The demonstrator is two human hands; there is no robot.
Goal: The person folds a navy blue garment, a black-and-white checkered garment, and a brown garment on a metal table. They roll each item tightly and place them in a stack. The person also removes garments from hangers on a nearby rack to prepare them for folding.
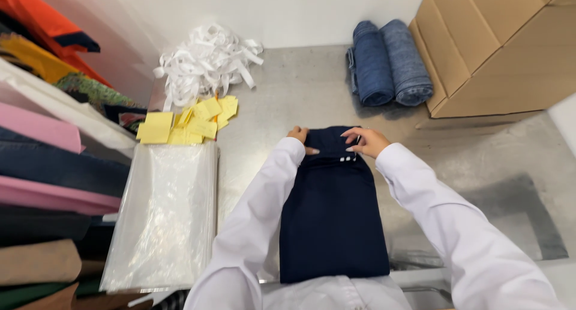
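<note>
The left hand (298, 136) and right hand (367, 142) are pinching the far end of one folded navy garment (333, 214). Beyond it, two rolled denim pieces (389, 61) are lying beside one cardboard box (504, 46), contents unseen.

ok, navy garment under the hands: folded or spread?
Folded: the navy garment lies as a narrow rectangle with straight edges, left hand and right hand at its far end.

I am seeing bare metal table (480, 160) lying open to the right of the navy garment (333, 214). The cardboard box (498, 46) and rolled denim (390, 61) are blocking the far right corner; plastic bags (165, 214), yellow slips (192, 121), white strips (207, 61) and stacked fabric (48, 166) are crowding the left.
</note>
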